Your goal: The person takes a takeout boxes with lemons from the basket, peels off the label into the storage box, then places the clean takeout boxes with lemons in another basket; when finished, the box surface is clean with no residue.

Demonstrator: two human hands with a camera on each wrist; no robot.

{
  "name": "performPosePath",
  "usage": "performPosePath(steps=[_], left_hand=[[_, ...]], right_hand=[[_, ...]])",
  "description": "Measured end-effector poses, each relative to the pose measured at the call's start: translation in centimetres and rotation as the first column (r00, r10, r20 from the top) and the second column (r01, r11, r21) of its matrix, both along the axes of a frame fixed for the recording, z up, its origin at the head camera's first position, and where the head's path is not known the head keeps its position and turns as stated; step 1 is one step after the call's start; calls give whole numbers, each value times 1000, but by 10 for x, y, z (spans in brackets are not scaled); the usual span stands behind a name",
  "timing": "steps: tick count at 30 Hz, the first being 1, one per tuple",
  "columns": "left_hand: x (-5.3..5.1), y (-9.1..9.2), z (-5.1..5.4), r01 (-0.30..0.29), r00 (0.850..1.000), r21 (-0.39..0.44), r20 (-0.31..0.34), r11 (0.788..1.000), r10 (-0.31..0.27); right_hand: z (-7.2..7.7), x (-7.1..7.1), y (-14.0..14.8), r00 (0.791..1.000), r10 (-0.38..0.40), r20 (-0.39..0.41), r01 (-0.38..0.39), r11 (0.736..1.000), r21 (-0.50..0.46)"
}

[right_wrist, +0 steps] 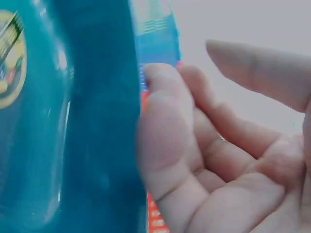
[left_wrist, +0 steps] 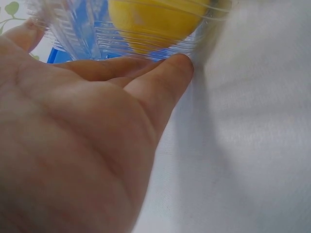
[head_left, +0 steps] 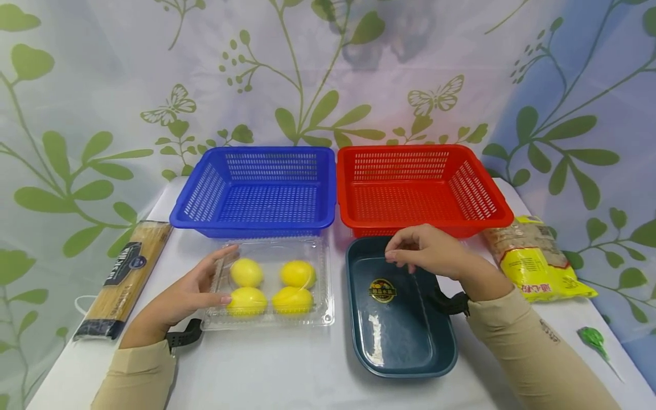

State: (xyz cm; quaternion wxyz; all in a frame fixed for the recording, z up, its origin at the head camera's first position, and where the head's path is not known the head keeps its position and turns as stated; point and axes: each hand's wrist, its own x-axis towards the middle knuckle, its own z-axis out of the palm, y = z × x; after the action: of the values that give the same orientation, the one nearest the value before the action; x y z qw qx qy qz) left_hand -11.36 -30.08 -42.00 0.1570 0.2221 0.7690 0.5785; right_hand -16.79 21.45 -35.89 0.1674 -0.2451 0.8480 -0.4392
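A clear plastic clamshell box (head_left: 307, 253) holds several yellow lemons (head_left: 247, 272) and lies flat on the table. My left hand (head_left: 187, 290) touches its left end, thumb toward the front and fingers toward the back. In the left wrist view, the fingers are fairly straight against the box's ribbed side, close below a lemon (left_wrist: 155, 22). To the right is a dark teal tray (head_left: 394, 356) with a round gold label inside. My right hand (head_left: 427, 250) hovers over its far right part, fingers loosely bent and holding nothing. The right wrist view shows the thumb apart from the fingers.
Behind stand a blue basket (head_left: 251, 225) and a red basket (head_left: 420, 223), side by side. Packaged noodles (head_left: 128, 270) lie at the left, and a yellow bag (head_left: 538, 265) at the right. A small green-headed item (head_left: 593, 338) is near the right edge.
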Motion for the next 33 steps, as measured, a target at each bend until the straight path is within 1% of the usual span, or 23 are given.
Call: performPosePath(steps=[1,2,3,4,6,8,10,11,12,14,16,17,18,20,21,22,23,24,25,26,28,30,33], left_hand=[[0,0,0,3,1000,2,-1,1000,-3],[-1,0,0,8,1000,5,-5,1000,-8],[-1,1,0,12,1000,6,-9,1000,-12],[-2,1,0,16,1000,9,-11,1000,-16],[-3,1,1,18,1000,6,-15,1000,-18],[-4,1,2,17,1000,8,-19,1000,-16],[-5,2,3,14,1000,8,-17,1000,-13],[-6,2,3,11,1000,7,-15,1000,-11],[-6,2,3,11,1000,8,-12,1000,-11],[-6,3,3,12,1000,7,-8,1000,-12],[-6,3,3,14,1000,6,-6,1000,-14],[-6,3,3,14,1000,6,-4,1000,-14],[-6,3,4,14,1000,5,-3,1000,-14],[-6,3,4,14,1000,7,-1,1000,-14],[-5,3,4,12,1000,6,2,1000,-12],[-5,3,4,11,1000,6,7,1000,-11],[-5,3,4,10,1000,6,12,1000,-10],[-4,3,4,10,1000,4,16,1000,-10],[-4,2,4,9,1000,1,18,1000,-9],[-3,2,3,7,1000,-2,19,1000,-7],[-2,1,2,2,1000,-7,19,1000,-2],[-1,1,1,-4,1000,-8,13,1000,4],[-1,0,-1,-8,1000,-2,5,1000,8]], right_hand=[[0,1,5,1000,-20,23,22,998,-63],[-1,3,9,998,-44,51,51,990,-131],[-2,4,13,995,-66,80,81,977,-199],[-3,5,17,990,-86,113,113,957,-268],[-6,7,25,979,-109,175,172,899,-403],[-9,9,30,960,-113,255,236,817,-527],[-12,11,34,938,-108,331,301,728,-617],[-13,12,36,923,-105,370,338,683,-648],[-15,13,37,906,-105,411,378,639,-670],[-17,16,39,859,-116,499,474,550,-687],[-19,18,41,798,-121,590,574,448,-685],[-21,19,42,760,-120,639,628,389,-674],[-21,20,44,720,-109,685,678,323,-661],[-23,21,47,634,-71,770,769,164,-618],[-24,20,49,598,-49,800,801,86,-593],[-25,20,51,567,-26,824,824,10,-567],[-26,19,53,544,-3,839,838,-59,-543],[-27,18,55,531,21,847,843,-122,-525],[-29,16,57,529,41,847,839,-172,-516],[-31,15,59,533,56,844,833,-209,-512],[-34,11,61,553,89,828,816,-257,-517],[-37,8,63,577,115,808,799,-286,-530],[-39,6,65,609,143,780,776,-311,-549]])
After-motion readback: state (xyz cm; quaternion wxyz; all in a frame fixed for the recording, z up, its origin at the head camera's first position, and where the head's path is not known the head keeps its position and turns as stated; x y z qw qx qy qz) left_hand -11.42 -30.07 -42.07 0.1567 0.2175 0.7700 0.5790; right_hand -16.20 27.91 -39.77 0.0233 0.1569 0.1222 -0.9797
